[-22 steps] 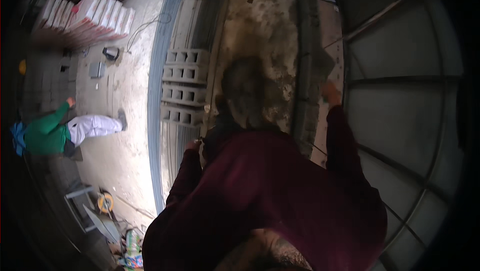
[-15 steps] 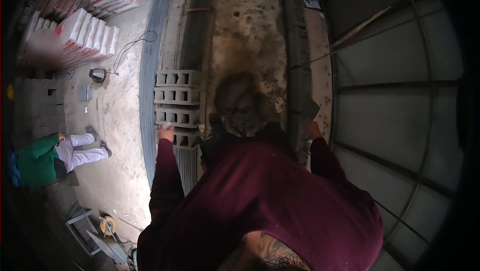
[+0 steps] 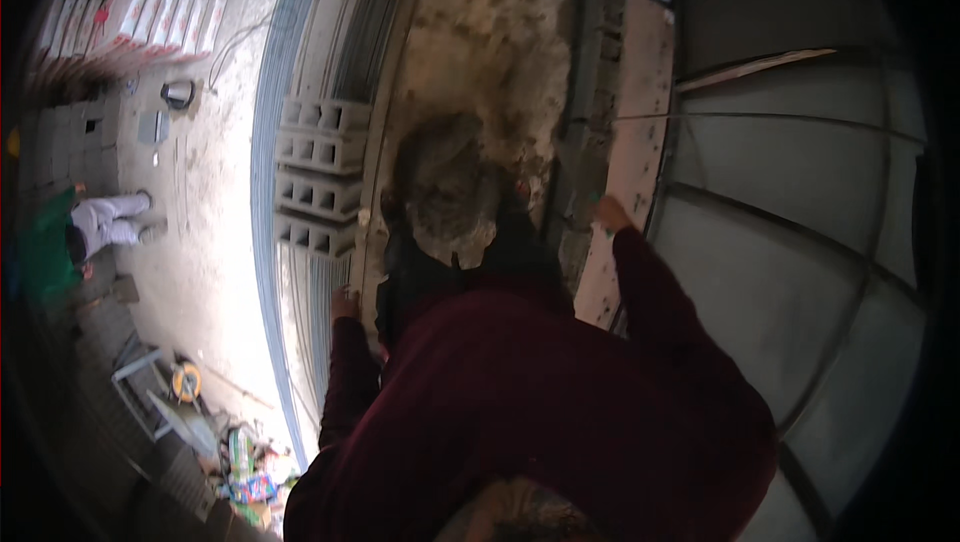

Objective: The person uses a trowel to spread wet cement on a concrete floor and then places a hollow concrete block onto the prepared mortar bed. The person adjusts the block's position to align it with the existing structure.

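Note:
My right hand (image 3: 614, 216) grips what looks like a green-handled trowel (image 3: 597, 204), its blade dim against a row of grey blocks (image 3: 602, 62) along the pale speckled board (image 3: 635, 72). My left hand (image 3: 345, 304) hangs low beside four hollow concrete blocks (image 3: 318, 152) that lie on long grey strips (image 3: 271, 142); its fingers are too small and dark to read. Below me, between my dark-trousered legs, a mottled grey patch or mound (image 3: 450, 212) lies on the stained floor (image 3: 480, 32).
At far left a person (image 3: 105, 222) in green and pale trousers is down near stacked blocks. Wrapped slabs (image 3: 140, 12), a kettle-like pot (image 3: 177, 94), a grey block (image 3: 153, 127), a yellow reel (image 3: 186, 382) and clutter surround them. Dark framed panels (image 3: 770, 272) line the right.
The view has shifted, and the surroundings sit further left. My left hand has dropped from the blocks' face toward their near end. My right hand now sits higher in view than half a second ago.

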A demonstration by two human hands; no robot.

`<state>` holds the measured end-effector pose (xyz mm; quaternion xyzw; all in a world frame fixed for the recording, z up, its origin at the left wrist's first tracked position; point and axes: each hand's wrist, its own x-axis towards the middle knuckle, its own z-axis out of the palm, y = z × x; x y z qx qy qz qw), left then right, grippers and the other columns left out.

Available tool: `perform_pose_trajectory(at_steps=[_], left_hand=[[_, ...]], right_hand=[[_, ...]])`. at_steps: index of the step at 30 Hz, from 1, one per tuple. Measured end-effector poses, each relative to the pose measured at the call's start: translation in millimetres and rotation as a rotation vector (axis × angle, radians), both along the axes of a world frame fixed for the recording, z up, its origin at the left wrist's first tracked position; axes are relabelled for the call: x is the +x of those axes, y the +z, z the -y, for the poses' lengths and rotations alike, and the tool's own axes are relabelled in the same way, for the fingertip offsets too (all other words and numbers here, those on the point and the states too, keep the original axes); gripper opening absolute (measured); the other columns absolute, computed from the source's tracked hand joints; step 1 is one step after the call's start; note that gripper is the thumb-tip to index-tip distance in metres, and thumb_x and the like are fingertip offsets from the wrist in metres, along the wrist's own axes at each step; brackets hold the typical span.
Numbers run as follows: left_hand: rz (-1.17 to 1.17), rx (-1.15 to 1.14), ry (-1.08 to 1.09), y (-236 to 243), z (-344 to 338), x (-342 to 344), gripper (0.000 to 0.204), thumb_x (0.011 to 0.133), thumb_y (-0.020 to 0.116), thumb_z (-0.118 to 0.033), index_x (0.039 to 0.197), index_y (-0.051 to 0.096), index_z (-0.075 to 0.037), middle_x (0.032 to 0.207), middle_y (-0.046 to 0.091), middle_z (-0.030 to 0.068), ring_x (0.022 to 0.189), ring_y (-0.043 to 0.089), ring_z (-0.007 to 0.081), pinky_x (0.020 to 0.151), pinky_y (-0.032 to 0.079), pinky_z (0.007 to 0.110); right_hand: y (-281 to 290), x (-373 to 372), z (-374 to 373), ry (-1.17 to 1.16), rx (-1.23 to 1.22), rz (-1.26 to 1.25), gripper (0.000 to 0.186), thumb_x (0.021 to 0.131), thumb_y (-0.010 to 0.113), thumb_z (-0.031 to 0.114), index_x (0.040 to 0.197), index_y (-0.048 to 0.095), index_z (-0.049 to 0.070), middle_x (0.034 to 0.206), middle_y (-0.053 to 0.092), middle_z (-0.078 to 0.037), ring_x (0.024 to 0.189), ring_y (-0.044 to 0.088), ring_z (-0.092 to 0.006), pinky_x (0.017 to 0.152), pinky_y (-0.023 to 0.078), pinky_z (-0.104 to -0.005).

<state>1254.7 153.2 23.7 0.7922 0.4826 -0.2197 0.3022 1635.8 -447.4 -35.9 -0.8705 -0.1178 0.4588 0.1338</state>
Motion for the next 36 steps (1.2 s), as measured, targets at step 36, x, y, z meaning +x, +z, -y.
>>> perform_pose_trajectory(at_steps=[36], left_hand=[[-0.585,-1.004,-0.956,-338,231,-162,0.034,0.077,0.062,-0.023,0.105,0.063,-0.003,0.107,0.064,0.0165,0.102,0.062,0.0284,0.082,0.049,0.04]], right_hand=[[-509,-544,-278,-1.225,0.018,-0.078,0.029,0.082,0.064,0.019,0.1,0.055,-0.003,0.081,0.058,-0.013,0.076,0.059,-0.0271,0.07,0.045,-0.0421]])
